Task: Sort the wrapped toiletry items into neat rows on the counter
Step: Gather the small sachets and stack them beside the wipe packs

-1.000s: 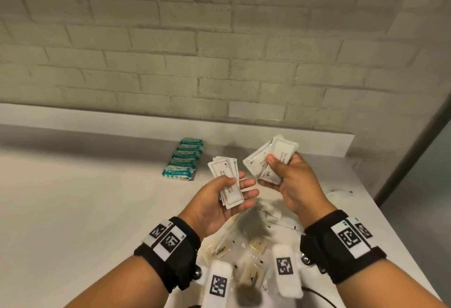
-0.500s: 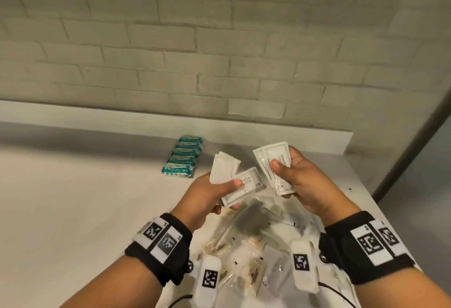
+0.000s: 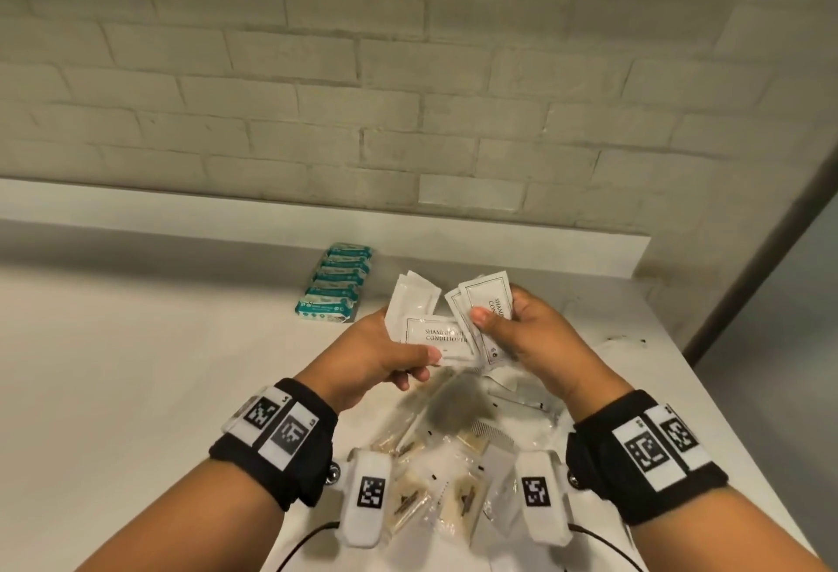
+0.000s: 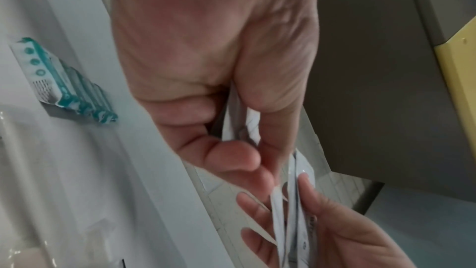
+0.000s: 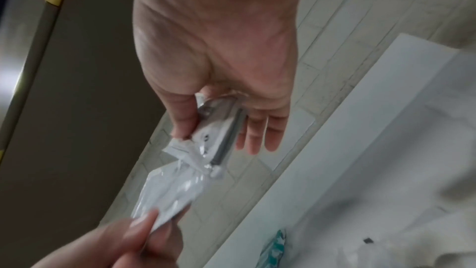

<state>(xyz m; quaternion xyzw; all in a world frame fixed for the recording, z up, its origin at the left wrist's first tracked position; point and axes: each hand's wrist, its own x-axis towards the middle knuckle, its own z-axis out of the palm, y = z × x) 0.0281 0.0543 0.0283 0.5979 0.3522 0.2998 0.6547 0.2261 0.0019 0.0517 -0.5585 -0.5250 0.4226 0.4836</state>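
While both hands hover above the white bench (image 3: pixel 136 390), the sachets are held in the air between them, over the bench's right half. Far left of the group, beside the bench's rear edge, a row of teal-and-white wrapped packets (image 3: pixel 334 283) lies flat, each overlapping the next; the left wrist view shows their crimped, pillow-shaped ends (image 4: pixel 64 85). Next, the left hand (image 3: pixel 376 358) carries a fan of flat white sachets (image 3: pixel 415 304), rectangular, smooth and matt, one with a thin printed border and the words "SHAMPOO" and "CONDITIONER" (image 3: pixel 446 335). Its grip is closed: the thumb presses on the front of the printed sachet and the curled fingers lie behind the stack, as the left wrist view confirms (image 4: pixel 231 125). Just right of this, the right hand (image 3: pixel 535 345) holds its own small stack of like sachets (image 3: pixel 485 299) upright, overlapping the edge of the left hand's printed sachet. Here the grip is a pinch: thumb on the front face, fingers nearly straight behind (image 5: pixel 260 131). Below the hands, near the bench's front right corner, a loose heap of clear, glossy, crinkled plastic wrappers (image 3: pixel 435 481) lies on the surface, several with pale beige contents; what these are cannot be told.
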